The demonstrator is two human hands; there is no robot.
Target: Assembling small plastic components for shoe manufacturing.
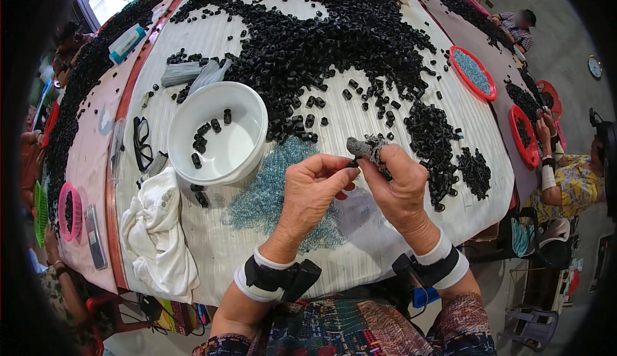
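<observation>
Both my hands meet over the near middle of the table. The fingers of my left hand (pixel 315 186) are pinched together at a small dark part (pixel 353 162). My right hand (pixel 402 186) closes thumb and fingers around something black that is mostly hidden; a grey knitted finger cover (pixel 365 147) sits on its index finger. Beneath my hands spreads a heap of small blue-grey springs (pixel 267 179). To the left stands a white bowl (pixel 180 153) with several short black cylinders (pixel 199 139) inside. A pile of smaller black pieces (pixel 432 144) lies right of my right hand.
A large mound of black cylindrical parts (pixel 308 44) covers the far table. Eyeglasses (pixel 141 142), a white cloth (pixel 157 234) and a phone (pixel 96 237) lie left. A red basket of springs (pixel 472 72) stands far right. Other people sit along both sides.
</observation>
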